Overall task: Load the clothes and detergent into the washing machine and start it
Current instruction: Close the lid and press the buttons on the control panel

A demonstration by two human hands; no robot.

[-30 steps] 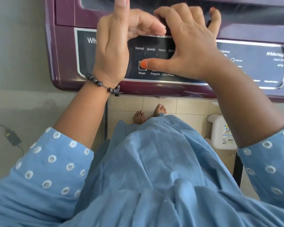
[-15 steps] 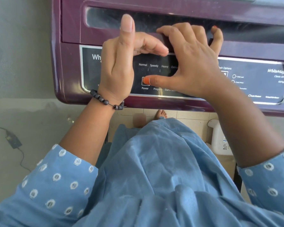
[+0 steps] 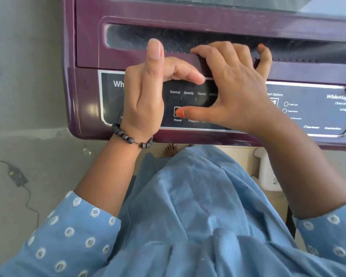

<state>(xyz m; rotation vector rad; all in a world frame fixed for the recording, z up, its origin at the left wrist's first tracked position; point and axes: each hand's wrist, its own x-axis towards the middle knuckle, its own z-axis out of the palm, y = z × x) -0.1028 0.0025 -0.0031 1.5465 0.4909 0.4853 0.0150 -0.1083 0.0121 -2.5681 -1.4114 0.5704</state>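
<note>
Both hands crowd the front-left corner of the purple washing machine (image 3: 84, 47). The right hand (image 3: 234, 92) spreads open, thumb pressing the Power button (image 3: 176, 108) near the control panel (image 3: 308, 108) front edge. The left hand (image 3: 146, 92) hovers loosely curled, empty, thumb raised.

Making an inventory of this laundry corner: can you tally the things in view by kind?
Washing machine: 1
Hands: 2, left hand, right hand
Bead bracelet: 1
White jug: 1
Power adapter: 1
Total: 6
</note>
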